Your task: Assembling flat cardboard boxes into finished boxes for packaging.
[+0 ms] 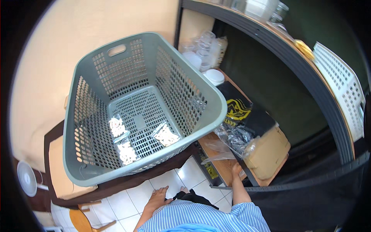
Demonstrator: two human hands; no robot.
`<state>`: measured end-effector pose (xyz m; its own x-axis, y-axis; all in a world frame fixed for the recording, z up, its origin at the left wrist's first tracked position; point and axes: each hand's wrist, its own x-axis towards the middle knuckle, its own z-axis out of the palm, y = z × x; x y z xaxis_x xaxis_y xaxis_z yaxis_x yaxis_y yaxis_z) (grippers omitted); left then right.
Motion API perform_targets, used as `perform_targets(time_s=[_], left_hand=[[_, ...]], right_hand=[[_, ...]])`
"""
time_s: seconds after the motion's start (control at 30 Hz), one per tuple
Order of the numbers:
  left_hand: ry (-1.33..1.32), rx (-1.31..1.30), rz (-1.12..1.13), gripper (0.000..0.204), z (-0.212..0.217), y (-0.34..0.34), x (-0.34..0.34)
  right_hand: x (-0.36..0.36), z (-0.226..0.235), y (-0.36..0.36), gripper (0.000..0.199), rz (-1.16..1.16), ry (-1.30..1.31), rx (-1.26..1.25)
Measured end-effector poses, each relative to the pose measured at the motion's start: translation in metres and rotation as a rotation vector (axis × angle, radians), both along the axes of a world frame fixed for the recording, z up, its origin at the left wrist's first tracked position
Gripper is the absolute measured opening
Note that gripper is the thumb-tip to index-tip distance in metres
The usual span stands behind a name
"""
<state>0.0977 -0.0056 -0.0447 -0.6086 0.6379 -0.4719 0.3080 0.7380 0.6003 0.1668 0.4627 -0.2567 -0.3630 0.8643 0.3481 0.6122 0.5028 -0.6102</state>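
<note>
My left hand is low in front of my striped shirt, fingers loosely stretched, holding nothing. My right hand reaches onto a low wooden shelf, beside a clear plastic bag. Its fingers are partly hidden, so any grip on the pale thing by them is unclear. Ahead stands a large grey-green plastic laundry basket with perforated walls. On its floor lie clear zip bags with small white pieces: one bag at the left, another nearer, a third to the right.
Under the basket is a table with a dark brown cloth and a cardboard piece. The shelf rack at right holds a cardboard box, crumpled plastic, clear containers and a white basket. A wooden stool stands lower left.
</note>
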Motion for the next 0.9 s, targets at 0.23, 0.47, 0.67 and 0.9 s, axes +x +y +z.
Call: perform_targets(time_s=[0.23,0.47,0.67,0.9], left_hand=[[-0.063,-0.116,0.264,0.071,-0.004,0.005,0.024],[0.0,-0.103,0.353,0.071,-0.017,0.014,0.04],[-0.031,0.069,0.541,0.06,-0.017,-0.004,0.043],[0.428,0.644,1.363,0.016,0.061,-0.087,0.002]], right_hand=[[-0.055,-0.032,0.029,0.033,0.478,-0.21,-0.404],[-0.064,-0.066,-0.002,0.036,0.836,-0.45,-0.784],[-0.036,0.016,-0.092,0.035,1.123,-0.474,-0.621],[-0.09,0.258,-0.154,0.029,0.889,0.351,-0.269]])
